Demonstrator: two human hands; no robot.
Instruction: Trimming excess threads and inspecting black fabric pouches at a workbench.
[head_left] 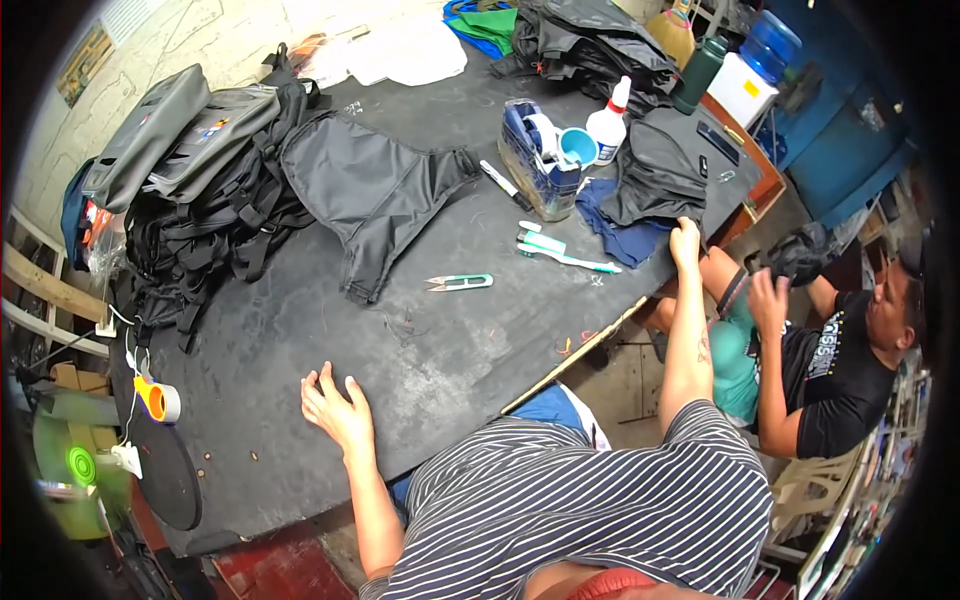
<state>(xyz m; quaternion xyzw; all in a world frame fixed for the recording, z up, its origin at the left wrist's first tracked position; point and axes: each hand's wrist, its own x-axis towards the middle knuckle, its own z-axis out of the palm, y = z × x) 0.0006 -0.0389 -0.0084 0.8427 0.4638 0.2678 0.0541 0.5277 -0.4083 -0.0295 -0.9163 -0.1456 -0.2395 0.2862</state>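
My left hand (pixel 340 408) rests on the dark tabletop (pixel 300 320) near its front edge, fingers spread, holding nothing. Out to the right, my right hand (pixel 686 243) is closed on the lower edge of a black fabric bag piece (pixel 658 165). Under that piece lies a dark blue cloth (pixel 628 240). Thread snips (pixel 460 283) with a green handle lie mid-table. A white and green toothbrush (pixel 572 260) is nearer my right hand. Farther left, a flat black fabric panel (pixel 370 180) with strap-like ends is spread out.
Grey and black backpacks (pixel 200 150) are piled at left, more black bags (pixel 600 45) at the back. A clear container (pixel 540 175), glue bottle (pixel 607 128), marker (pixel 505 185) and green flask (pixel 700 75) stand or lie around. Orange-cored tape (pixel 158 402) sits far left. A co-worker (pixel 830 360) sits at right.
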